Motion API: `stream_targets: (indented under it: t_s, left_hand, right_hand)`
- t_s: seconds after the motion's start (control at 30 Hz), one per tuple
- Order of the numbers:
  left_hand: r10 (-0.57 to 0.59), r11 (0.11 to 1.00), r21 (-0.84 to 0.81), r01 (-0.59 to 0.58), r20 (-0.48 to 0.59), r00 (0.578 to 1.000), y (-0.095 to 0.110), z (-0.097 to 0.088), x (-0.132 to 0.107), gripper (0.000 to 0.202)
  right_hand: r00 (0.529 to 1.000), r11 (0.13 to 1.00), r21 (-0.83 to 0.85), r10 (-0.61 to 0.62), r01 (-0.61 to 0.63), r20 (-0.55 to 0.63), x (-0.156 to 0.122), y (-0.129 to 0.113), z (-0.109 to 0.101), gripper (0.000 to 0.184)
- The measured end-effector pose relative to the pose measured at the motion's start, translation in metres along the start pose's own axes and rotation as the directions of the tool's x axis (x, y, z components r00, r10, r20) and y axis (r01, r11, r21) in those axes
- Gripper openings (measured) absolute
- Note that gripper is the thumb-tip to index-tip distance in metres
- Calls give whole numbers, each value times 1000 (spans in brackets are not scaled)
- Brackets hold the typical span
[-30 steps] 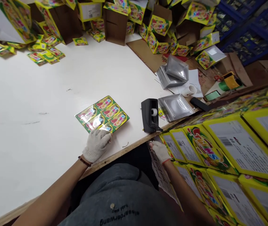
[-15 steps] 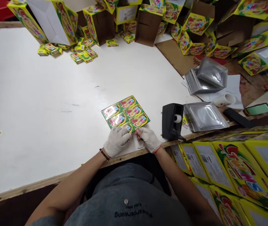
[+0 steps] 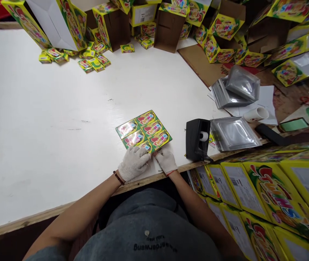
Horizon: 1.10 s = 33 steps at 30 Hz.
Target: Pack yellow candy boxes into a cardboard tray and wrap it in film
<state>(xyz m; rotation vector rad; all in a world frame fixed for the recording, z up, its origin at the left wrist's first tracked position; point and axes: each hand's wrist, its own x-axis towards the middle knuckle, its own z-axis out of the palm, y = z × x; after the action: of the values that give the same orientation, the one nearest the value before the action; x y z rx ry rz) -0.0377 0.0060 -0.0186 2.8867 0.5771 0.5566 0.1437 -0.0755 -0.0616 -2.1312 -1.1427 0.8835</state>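
Observation:
A flat pack of small yellow-green candy boxes (image 3: pixel 150 131), set in two rows under shiny clear wrap, lies at an angle on the white table near its front edge. My left hand (image 3: pixel 134 163), in a white knitted glove with bare fingertips, is closed over the pack's near left corner. At the near right edge is my gloved right hand (image 3: pixel 166 160), its fingers curled in against the pack. Its fingertips are partly hidden under that edge. To the right stands a black tape dispenser (image 3: pixel 197 139) with a white-cored roll.
Clear plastic trays (image 3: pixel 234 133) lie right of the dispenser, with more stacked trays (image 3: pixel 234 88) behind and a white mug (image 3: pixel 256 114) beside them. Loose small boxes (image 3: pixel 96 63) and open display cartons (image 3: pixel 170 29) line the back. Full cartons (image 3: pixel 276 195) are stacked at lower right.
My right hand has turned and shifted slightly left, its fingertips now tucked lower at the pack's edge. My left hand and the pack have hardly moved; the view has shifted slightly.

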Motion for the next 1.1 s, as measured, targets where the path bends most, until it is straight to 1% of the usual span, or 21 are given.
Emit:
stream_targets:
  t_s: [0.03, 0.07, 0.1, 0.13, 0.2, 0.23, 0.3, 0.37, 0.43, 0.47, 0.53, 0.6, 0.63, 0.7, 0.73, 0.8, 0.83, 0.9, 0.93, 1.03, 1.1]
  left_hand:
    - [6, 1000, 3, -6, -3, 1000, 1, 0, 0, 19]
    - [7, 1000, 6, -7, -9, 1000, 2, -1, -1, 19]
    - [8, 1000, 9, -7, -16, 1000, 4, -1, -1, 18]
    - [5, 1000, 8, -4, -21, 1000, 6, -2, -1, 17]
    - [-8, 1000, -13, 8, -12, 1000, 8, -5, 0, 15]
    - [-15, 999, -36, 15, 5, 1000, 7, -8, 2, 14]
    - [-44, 996, -80, 48, 45, 998, -5, -14, 9, 13]
    - [-152, 986, -70, 152, 3, 988, -28, -20, 18, 16]
    - [-306, 952, -64, 300, -119, 945, -59, -20, 25, 22]
    - [-355, 934, -106, 342, -151, 923, -74, -18, 27, 26]
    - [-418, 894, -245, 376, -147, 897, -97, -11, 26, 30]
    - [-490, 834, -376, 405, -167, 855, -106, -2, 21, 33]
    - [-538, 804, -416, 425, -204, 818, -105, 2, 17, 34]
    - [-609, 766, -454, 455, -286, 740, -96, 9, 8, 33]
    - [-624, 759, -454, 466, -305, 719, -88, 11, 2, 33]
    - [-633, 757, -437, 485, -307, 711, -67, 13, -9, 34]
    - [-625, 764, -425, 484, -305, 718, -54, 13, -15, 34]
    - [-573, 808, -366, 461, -311, 758, -25, 12, -27, 31]
    - [-528, 843, -308, 441, -318, 788, -11, 11, -32, 28]
    - [-383, 923, -84, 376, -306, 872, 23, 3, -37, 16]
    - [-262, 965, -31, 261, -224, 939, 31, -5, -32, 9]
  right_hand:
    - [991, 995, -26, -99, 97, -92, -4, 3, 1, 25]
    - [964, 978, -53, -208, 202, -163, -8, 5, 1, 25]
    - [927, 947, -90, -319, 307, -196, -11, 7, 0, 28]
    - [887, 905, -140, -422, 401, -187, -13, 8, -1, 32]
    - [824, 807, -281, -560, 519, -85, -16, 8, -5, 43]
    - [812, 762, -355, -583, 541, -14, -17, 7, -6, 49]
    - [817, 703, -460, -570, 541, 89, -18, 2, -9, 59]
    - [833, 698, -487, -538, 525, 127, -23, -3, -9, 68]
    - [854, 726, -473, -503, 500, 131, -32, -8, -3, 80]
    - [867, 743, -464, -482, 482, 128, -37, -11, 2, 86]
    - [886, 769, -451, -447, 453, 126, -48, -18, 15, 94]
    - [883, 770, -442, -448, 461, 139, -56, -26, 30, 95]
    - [875, 762, -438, -460, 477, 152, -58, -29, 35, 92]
    - [858, 742, -438, -477, 508, 188, -55, -30, 38, 80]
    - [859, 738, -444, -472, 509, 199, -50, -27, 35, 74]
    - [879, 754, -457, -438, 473, 187, -35, -18, 18, 70]
    - [894, 772, -455, -420, 444, 159, -26, -12, 4, 71]
    - [909, 812, -420, -409, 405, 86, -9, 1, -28, 71]
    - [902, 820, -397, -428, 412, 53, -4, 6, -45, 69]
    - [843, 802, -370, -531, 469, -83, -2, 16, -94, 50]
    - [799, 796, -426, -555, 430, -230, -11, 22, -123, 33]
